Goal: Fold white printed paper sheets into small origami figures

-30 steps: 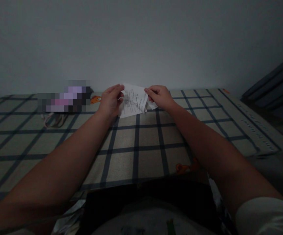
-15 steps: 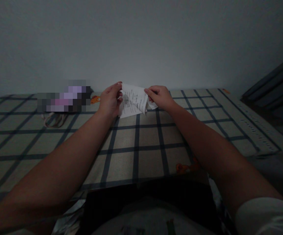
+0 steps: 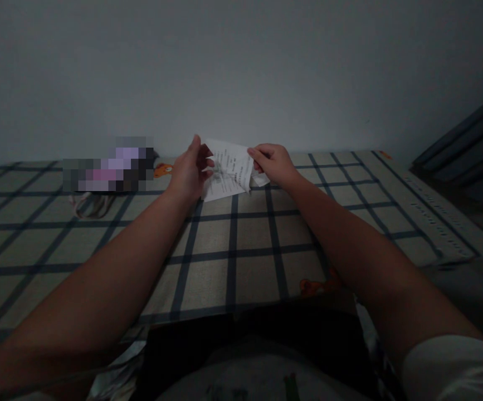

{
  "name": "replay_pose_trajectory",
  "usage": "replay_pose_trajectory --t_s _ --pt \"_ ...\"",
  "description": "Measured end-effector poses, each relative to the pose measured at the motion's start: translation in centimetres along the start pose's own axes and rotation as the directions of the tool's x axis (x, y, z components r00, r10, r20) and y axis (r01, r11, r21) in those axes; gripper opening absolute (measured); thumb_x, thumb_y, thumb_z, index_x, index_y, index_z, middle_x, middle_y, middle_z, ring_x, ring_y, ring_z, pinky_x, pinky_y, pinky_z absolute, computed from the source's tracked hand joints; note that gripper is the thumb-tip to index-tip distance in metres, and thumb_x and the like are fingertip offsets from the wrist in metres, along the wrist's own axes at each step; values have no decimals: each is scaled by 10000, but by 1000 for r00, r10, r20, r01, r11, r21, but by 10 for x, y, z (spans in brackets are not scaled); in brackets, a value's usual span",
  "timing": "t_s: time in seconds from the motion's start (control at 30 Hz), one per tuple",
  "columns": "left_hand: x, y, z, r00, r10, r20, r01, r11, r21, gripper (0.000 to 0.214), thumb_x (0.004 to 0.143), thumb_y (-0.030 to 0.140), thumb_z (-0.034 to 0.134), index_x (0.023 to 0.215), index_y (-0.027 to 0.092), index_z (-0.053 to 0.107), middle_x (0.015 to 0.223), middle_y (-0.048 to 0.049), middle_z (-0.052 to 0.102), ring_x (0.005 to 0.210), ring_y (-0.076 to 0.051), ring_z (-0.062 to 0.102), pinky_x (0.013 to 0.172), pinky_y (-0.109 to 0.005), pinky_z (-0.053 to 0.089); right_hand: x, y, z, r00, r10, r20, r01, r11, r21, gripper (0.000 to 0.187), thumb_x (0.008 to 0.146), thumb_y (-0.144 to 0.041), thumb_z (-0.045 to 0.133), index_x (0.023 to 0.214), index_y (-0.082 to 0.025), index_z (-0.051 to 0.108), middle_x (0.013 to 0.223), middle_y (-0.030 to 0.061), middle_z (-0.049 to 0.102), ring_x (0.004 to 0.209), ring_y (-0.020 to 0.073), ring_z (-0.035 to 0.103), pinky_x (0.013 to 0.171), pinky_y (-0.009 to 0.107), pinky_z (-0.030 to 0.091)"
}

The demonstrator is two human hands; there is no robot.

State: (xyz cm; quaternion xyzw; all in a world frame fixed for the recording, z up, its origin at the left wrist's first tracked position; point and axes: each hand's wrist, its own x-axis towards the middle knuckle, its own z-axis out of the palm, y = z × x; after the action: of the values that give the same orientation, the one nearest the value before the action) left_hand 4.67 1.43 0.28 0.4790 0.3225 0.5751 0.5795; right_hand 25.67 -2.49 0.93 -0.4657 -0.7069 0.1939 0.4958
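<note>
A creased white printed slip of paper [image 3: 228, 170] is held up over the far part of a checked bed sheet [image 3: 241, 245]. My right hand [image 3: 272, 164] pinches its right edge between thumb and fingers. My left hand [image 3: 191, 170] is at the paper's left edge with the thumb lifted and the fingers loosely curled against the sheet of paper; its hold looks loosened. Both forearms reach forward from the bottom of the view.
A blurred purple and dark object [image 3: 110, 164] lies at the far left near the wall, with a looped cord [image 3: 93, 203] in front of it. A dark item [image 3: 249, 328] rests on my lap. A dark slanted panel [image 3: 471, 150] stands at the right.
My left thumb has lifted off the paper's top left corner and the fingers have spread. The right hand keeps its pinch and has barely moved.
</note>
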Motion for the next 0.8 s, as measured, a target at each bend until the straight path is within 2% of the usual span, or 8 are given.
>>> replay_pose_trajectory --t_s 0.17,0.23,0.33,0.6,0.7,0.8 --pt "-11 -8 6 969 -151 194 117 977 180 331 649 416 837 678 147 646 642 -3 613 526 -76 531 470 -195 383 3 6 1 999 20 -45 -16 997 74 513 870 -631 541 651 -167 547 566 -19 518 519 74 466 515 216 352" --pt "-13 -10 7 966 -144 217 94 970 225 335 655 397 833 618 136 626 612 1 592 495 -60 493 464 -186 363 3 5 1 998 28 -52 -23 995 93 517 860 -633 553 641 -165 545 562 -21 515 513 69 464 507 208 353" --pt "-12 -11 5 976 -85 202 32 966 255 337 693 414 802 609 136 630 615 -6 591 517 -62 499 476 -178 360 3 0 2 997 59 -52 -51 988 144 513 855 -621 568 621 -165 538 544 -26 499 496 62 449 491 202 349" --pt "-11 -7 6 982 -19 186 -30 966 255 305 727 377 769 594 145 623 556 9 545 484 -59 462 477 -186 345 1 -6 4 990 131 -50 -117 967 227 495 864 -571 596 592 -162 536 527 -25 505 486 54 446 477 189 353" --pt "-11 -5 6 988 20 152 -64 955 291 279 719 332 763 565 152 616 537 11 540 477 -64 458 473 -194 340 1 -5 5 990 142 -15 -133 952 275 522 857 -604 589 583 -164 526 520 -23 504 481 53 447 478 185 364" --pt "-9 -6 4 987 11 158 -57 956 287 256 707 306 759 557 157 614 540 12 544 484 -67 463 476 -195 345 3 -3 5 982 187 -17 -169 917 360 565 868 -679 505 626 -169 537 527 -18 513 470 58 460 474 186 383"
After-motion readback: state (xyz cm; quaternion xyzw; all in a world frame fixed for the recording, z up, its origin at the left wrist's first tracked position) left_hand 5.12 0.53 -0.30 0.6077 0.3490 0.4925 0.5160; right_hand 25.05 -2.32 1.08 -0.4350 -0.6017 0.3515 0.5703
